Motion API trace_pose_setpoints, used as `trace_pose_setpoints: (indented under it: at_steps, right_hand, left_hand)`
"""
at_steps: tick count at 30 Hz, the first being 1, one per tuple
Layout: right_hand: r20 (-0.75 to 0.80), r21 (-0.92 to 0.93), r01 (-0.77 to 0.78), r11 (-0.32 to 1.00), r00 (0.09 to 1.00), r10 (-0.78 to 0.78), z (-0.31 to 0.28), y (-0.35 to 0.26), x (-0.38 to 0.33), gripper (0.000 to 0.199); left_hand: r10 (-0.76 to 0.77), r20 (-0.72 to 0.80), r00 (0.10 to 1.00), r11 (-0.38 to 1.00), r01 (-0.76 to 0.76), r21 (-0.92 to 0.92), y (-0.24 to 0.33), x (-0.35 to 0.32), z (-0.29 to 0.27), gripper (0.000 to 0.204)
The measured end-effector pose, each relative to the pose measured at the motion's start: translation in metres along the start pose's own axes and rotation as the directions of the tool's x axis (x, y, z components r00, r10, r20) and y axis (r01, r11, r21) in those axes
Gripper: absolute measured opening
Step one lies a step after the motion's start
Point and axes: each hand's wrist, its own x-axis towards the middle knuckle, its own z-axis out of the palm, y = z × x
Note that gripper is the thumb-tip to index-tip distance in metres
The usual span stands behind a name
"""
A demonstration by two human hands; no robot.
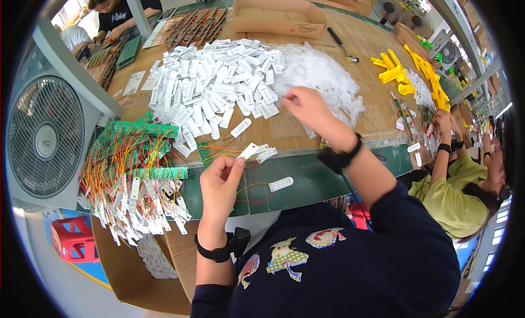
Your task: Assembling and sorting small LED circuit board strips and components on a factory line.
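Note:
My left hand (219, 178) pinches a small white plastic casing (249, 150) between thumb and fingertips, above the table's near edge. Beside that casing lies a white perforated strip (267, 154); another perforated strip (281, 184) with red and yellow wires rests closer to me. At the near edge of a heap of clear thin plastic pieces (325, 80), my right hand (307, 106) has its fingers drawn together; whatever is in them cannot be made out. A large pile of white casings (210, 72) spreads to its left. Wired green circuit boards (145, 143) are stacked left of my left hand.
A grey fan (46, 137) stands at the left. Farther back are a shallow cardboard tray (279, 17), a screwdriver (340, 40) and yellow pieces (391, 74). An open cardboard box (123, 279) and red stool (74, 238) are below. Co-workers sit at far left and right.

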Motion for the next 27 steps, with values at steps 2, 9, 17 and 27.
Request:
trace_pose_setpoints:
  at_steps: [2,9,17,27]
  right_hand:
    - [-0.047,-0.205,0.041,0.978,0.998,-0.051,0.035,-0.011,0.041,0.022]
    - [0.031,-0.138,0.129,0.982,0.992,-0.126,0.032,-0.031,0.046,0.022]
    - [0.346,0.871,-0.218,0.44,0.908,-0.236,0.025,-0.081,-0.056,0.026]
    - [0.238,0.85,-0.219,0.479,0.971,0.023,0.04,-0.09,-0.076,0.013]
  left_hand:
    - [0.085,-0.024,0.996,0.982,-0.08,0.169,0.001,0.0,-0.003,0.018]
    - [0.056,-0.107,0.993,0.99,-0.041,0.138,-0.002,0.003,-0.005,0.02]
    - [0.024,-0.11,0.994,0.995,-0.013,0.1,-0.001,0.002,0.001,0.025]
    - [0.204,-0.153,0.967,0.923,-0.138,0.359,-0.006,-0.004,0.003,0.021]
